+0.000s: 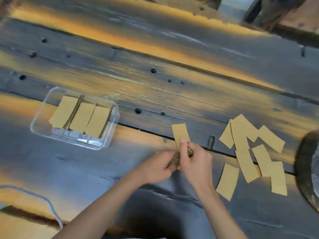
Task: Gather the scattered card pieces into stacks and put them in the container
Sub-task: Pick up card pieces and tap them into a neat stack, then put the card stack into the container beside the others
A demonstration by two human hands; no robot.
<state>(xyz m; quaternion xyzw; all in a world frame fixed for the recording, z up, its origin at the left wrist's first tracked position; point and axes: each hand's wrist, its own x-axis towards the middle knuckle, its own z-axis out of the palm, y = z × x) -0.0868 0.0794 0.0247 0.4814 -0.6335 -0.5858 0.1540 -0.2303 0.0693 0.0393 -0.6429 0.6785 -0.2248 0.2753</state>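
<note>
Head view looks down on a dark, worn wooden surface point(155, 94). Both hands, left point(158, 165) and right point(195, 163), are closed around a bundle of tan rectangular card pieces point(180, 135). More loose tan cards point(248, 152) lie scattered just to the right. Three card stacks point(81, 116) sit inside a clear plastic container point(39, 118) at left.

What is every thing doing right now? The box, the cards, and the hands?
Clear box: open, no lid on it, standing on the table.
Cards in the box: three stacks, side by side.
Loose cards: scattered flat on the table, some overlapping.
Stack in the hands: held on edge, one card sticking up.
Left hand: closed on the stack.
Right hand: closed on the stack.
</note>
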